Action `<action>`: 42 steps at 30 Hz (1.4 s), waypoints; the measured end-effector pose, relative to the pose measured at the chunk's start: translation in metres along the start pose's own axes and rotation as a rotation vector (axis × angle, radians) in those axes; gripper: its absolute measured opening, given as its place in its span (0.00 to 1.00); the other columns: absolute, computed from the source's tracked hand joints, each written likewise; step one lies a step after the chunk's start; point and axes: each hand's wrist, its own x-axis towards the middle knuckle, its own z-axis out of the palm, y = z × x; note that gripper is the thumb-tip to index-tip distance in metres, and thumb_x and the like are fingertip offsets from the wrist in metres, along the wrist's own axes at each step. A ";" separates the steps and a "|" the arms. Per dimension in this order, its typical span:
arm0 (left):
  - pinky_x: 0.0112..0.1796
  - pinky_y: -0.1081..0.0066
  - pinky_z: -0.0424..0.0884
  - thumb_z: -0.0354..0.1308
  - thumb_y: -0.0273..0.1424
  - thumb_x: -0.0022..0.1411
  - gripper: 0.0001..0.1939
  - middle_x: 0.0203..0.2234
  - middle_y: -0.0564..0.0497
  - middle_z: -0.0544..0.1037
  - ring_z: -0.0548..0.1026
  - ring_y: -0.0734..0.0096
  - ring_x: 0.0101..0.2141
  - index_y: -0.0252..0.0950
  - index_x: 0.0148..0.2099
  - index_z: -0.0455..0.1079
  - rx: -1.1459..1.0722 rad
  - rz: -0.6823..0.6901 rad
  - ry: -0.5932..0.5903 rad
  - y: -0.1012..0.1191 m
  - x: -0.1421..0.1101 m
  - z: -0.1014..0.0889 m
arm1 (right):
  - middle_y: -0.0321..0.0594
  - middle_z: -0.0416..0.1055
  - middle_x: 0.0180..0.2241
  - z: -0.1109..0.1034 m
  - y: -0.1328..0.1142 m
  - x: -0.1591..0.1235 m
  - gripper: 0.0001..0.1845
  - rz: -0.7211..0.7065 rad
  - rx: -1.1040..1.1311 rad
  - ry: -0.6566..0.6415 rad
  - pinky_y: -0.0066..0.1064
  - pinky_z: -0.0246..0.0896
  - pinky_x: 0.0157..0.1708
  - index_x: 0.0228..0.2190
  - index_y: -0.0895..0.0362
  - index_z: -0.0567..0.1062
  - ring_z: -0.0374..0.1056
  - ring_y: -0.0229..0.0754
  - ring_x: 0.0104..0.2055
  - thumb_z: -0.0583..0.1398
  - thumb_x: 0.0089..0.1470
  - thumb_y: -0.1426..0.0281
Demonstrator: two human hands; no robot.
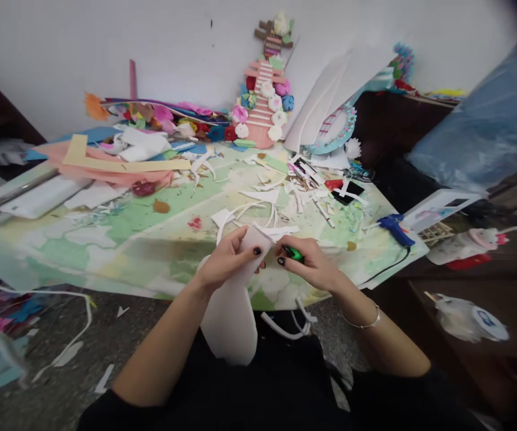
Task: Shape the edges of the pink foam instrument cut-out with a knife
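My left hand [229,257] grips a long white foam board piece [231,323] near its narrow top end, thumb on the front face. The piece widens and rounds off downward, hanging over the table edge towards my lap. Close to its upper right edge, my right hand [307,263] is closed around a green-handled cutter [293,254]. Its blade is hidden, so I cannot tell whether it touches the board. Thin curved white offcuts [258,209] lie on the table just beyond my hands.
A blue glue gun [395,229] with a cord lies at the table's right end. Paper scraps and pens [306,170] litter the back right. A flower-decorated craft model [265,102] leans on the wall. Long sheets [47,194] lie at left, and offcuts [105,378] on the floor.
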 end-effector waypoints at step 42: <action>0.20 0.75 0.72 0.70 0.34 0.47 0.12 0.21 0.48 0.80 0.77 0.69 0.19 0.31 0.30 0.75 -0.322 -0.174 -0.140 0.008 -0.016 -0.024 | 0.34 0.58 0.21 0.024 -0.015 0.020 0.28 -0.213 -0.337 0.023 0.28 0.44 0.23 0.24 0.56 0.66 0.53 0.34 0.22 0.44 0.63 0.49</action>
